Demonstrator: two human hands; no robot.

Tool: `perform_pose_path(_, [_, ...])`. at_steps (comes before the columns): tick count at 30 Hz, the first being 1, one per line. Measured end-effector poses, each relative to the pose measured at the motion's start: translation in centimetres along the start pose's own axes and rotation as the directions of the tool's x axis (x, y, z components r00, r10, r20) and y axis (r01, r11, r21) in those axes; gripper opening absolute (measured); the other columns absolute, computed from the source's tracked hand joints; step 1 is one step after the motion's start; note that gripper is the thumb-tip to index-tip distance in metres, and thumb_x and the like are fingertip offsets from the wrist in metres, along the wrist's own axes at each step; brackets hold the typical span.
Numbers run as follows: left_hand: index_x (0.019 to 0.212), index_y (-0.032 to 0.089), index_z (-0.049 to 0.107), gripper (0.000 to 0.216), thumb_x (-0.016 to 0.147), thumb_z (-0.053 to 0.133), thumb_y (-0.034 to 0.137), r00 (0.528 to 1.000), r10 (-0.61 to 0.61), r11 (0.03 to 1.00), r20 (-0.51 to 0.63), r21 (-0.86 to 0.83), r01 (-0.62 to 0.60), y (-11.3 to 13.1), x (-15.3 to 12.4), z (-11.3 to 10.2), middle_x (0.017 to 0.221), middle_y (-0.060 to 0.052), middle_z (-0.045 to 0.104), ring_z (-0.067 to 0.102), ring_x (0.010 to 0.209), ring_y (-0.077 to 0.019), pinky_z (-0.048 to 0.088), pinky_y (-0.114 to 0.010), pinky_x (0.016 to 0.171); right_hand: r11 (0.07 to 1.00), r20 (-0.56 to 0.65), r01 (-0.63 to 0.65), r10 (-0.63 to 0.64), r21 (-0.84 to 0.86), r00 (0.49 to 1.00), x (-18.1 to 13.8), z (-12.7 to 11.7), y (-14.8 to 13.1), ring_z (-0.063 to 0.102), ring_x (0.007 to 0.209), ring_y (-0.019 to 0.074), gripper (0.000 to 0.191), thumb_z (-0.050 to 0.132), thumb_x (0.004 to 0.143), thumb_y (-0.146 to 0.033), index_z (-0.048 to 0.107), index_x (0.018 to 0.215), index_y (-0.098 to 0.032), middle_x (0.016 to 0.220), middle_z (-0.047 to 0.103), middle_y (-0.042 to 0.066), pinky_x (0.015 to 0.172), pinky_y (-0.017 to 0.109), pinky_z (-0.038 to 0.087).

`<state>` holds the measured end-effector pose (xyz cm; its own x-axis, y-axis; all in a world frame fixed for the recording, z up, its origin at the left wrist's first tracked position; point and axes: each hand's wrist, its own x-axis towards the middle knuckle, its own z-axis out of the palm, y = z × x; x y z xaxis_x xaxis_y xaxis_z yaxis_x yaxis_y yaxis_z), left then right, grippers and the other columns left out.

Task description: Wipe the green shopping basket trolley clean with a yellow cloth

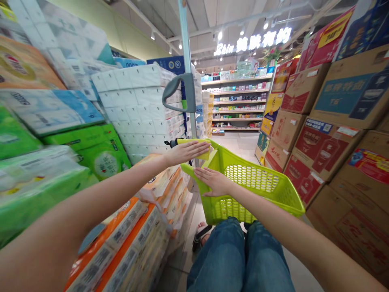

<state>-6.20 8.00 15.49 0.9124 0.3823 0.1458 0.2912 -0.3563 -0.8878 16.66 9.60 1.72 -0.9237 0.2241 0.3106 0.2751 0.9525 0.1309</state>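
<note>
A yellow-green shopping basket (255,174) with slotted walls stands on the floor in front of my knees. A metal pole with a grey loop handle (192,95) rises at its near left end. Across that end lies a slim yellow object with a dark end and strap (172,142), which looks like a folded umbrella. My left hand (191,151) rests over it, fingers straight and together; the thumb is hidden. Lower down, my right hand (214,181) lies flat against the basket's end by the pole, fingers stretched and slightly apart.
Tissue packs (136,101) are stacked high along the left, with orange-wrapped packs (121,235) low beside me. Cardboard cartons (322,150) form a wall on the right. Far down the aisle stands a lit shelf of small goods (238,101).
</note>
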Motion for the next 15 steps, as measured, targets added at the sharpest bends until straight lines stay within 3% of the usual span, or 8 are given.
perform_pose_path(3, [0.159, 0.019, 0.011, 0.069, 0.096, 0.038, 0.008, 1.0, -0.015, 1.0, 0.007, 0.015, 0.015, 0.4, -0.8, -1.4, 0.167, -0.002, 0.013, 0.01, 0.153, -0.0129, 0.02, -0.032, 0.126, 0.999, 0.006, 0.03, -0.03, 0.013, 1.0, -0.2, -0.4, -0.9, 0.013, 0.155, 0.0267, 0.104, 0.066, 0.084, -0.054, 0.01, 0.159, -0.007, 0.165, 0.015, 0.019, 0.127, 0.044, 0.013])
perform_pose_path(9, [0.158, 0.037, 0.002, 0.084, 0.094, 0.05, 0.012, 1.0, 0.012, 0.999, -0.018, 0.039, -0.012, 1.2, -2.3, -2.3, 0.167, -0.004, 0.016, 0.019, 0.152, -0.0198, 0.028, -0.044, 0.123, 0.998, -0.034, 0.062, -0.062, 0.009, 0.997, -0.5, -0.6, -2.1, 0.013, 0.155, 0.0281, 0.103, 0.063, 0.086, -0.054, 0.008, 0.159, -0.007, 0.165, 0.016, 0.019, 0.126, 0.047, 0.014])
perform_pose_path(15, [0.157, 0.038, 0.019, 0.069, 0.096, 0.046, 0.021, 0.996, 0.089, 0.996, -0.03, 0.024, -0.088, 2.5, -3.2, -1.4, 0.167, 0.007, 0.014, 0.011, 0.153, -0.0124, 0.027, -0.037, 0.124, 0.99, -0.039, 0.131, -0.133, -0.056, 0.99, -0.3, 0.0, -1.0, 0.016, 0.154, 0.0253, 0.095, 0.059, 0.091, -0.047, 0.006, 0.16, -0.01, 0.165, 0.019, 0.016, 0.126, 0.044, 0.016])
